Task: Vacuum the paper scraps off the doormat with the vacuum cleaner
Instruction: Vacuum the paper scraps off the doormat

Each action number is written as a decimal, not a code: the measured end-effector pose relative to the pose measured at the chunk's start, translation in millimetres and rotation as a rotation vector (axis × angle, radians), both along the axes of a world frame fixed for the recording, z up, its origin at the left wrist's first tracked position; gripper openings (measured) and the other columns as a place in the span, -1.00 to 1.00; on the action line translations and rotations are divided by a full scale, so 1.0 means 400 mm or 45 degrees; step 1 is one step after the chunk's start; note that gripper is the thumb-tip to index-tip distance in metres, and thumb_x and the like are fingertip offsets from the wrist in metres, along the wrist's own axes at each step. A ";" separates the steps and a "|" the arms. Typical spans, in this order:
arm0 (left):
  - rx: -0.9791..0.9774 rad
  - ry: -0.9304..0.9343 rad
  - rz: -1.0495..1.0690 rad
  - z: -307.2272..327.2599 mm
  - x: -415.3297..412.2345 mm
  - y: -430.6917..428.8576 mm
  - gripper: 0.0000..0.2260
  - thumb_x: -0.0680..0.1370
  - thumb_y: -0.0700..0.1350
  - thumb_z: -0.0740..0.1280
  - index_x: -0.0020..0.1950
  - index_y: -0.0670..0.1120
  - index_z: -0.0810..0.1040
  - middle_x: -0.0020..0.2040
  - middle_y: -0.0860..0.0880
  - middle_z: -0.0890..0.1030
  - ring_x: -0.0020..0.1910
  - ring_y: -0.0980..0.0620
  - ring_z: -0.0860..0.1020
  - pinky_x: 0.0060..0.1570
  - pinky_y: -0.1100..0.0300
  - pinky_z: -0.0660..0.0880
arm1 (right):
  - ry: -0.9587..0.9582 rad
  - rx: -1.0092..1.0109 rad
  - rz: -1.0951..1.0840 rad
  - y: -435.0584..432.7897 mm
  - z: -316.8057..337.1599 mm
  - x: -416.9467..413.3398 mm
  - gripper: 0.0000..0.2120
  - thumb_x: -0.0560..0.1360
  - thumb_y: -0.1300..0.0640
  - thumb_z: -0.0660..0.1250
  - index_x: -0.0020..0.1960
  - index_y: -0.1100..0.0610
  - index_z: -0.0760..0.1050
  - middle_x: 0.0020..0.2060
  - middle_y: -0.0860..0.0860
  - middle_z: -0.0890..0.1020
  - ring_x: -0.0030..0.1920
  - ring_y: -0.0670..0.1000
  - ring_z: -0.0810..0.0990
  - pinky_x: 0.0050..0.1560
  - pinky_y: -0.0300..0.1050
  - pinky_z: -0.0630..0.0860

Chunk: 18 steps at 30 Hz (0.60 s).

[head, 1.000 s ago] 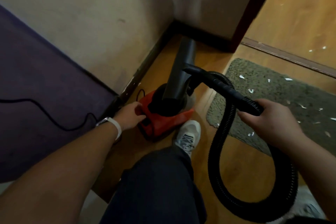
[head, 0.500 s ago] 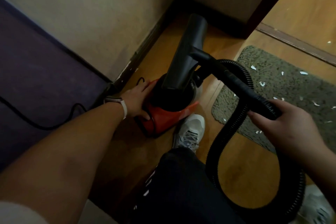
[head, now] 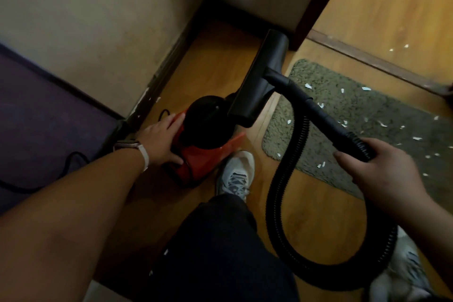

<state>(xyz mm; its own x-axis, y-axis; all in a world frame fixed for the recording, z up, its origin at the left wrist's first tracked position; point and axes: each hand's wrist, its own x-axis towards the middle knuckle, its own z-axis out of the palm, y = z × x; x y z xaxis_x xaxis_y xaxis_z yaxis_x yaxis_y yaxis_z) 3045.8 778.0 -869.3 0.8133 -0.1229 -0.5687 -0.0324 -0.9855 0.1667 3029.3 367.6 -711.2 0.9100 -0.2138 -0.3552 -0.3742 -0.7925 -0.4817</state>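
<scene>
A small red and black vacuum cleaner (head: 210, 154) stands on the wood floor near the wall corner. My left hand (head: 161, 140) rests on its left side, fingers stretched over the red body and thumb against the front. My right hand (head: 382, 171) grips the black wand (head: 318, 110) where it meets the ribbed hose (head: 282, 203), which loops down by my leg. The wide black floor nozzle (head: 262, 78) is held in the air above the floor left of the doormat. The grey-green doormat (head: 362, 110) lies to the right, strewn with several white paper scraps (head: 416, 138).
A beige wall with dark skirting closes the left and back. A dark door frame (head: 318, 2) stands beyond the nozzle, with a wooden threshold (head: 367, 61) behind the mat and more scraps past it. A black power cord (head: 73, 157) runs left. My sneaker (head: 236, 171) is beside the vacuum.
My left hand went from fingers curled at the vacuum's edge to spread flat over its side. The nozzle and wand swung right, closer to the mat, with my right hand.
</scene>
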 end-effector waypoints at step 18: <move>-0.359 -0.001 -0.743 0.477 -0.035 -0.713 -0.70 0.58 0.14 0.32 0.26 0.05 0.55 0.13 0.09 0.59 0.10 0.09 0.55 0.09 0.14 0.52 | -0.301 0.189 -0.396 -0.392 0.211 -0.095 -0.78 0.45 -0.04 0.45 0.01 0.07 0.57 -0.29 0.02 0.61 -0.30 0.04 0.59 -0.31 -0.06 0.48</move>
<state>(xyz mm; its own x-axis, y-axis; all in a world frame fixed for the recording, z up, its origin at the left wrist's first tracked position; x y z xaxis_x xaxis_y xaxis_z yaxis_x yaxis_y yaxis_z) 3031.7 492.7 -678.7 0.5680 -0.6894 -0.4495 -0.5498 -0.7243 0.4161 2991.4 210.7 -626.7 0.8701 -0.4539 -0.1922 -0.4507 -0.5746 -0.6832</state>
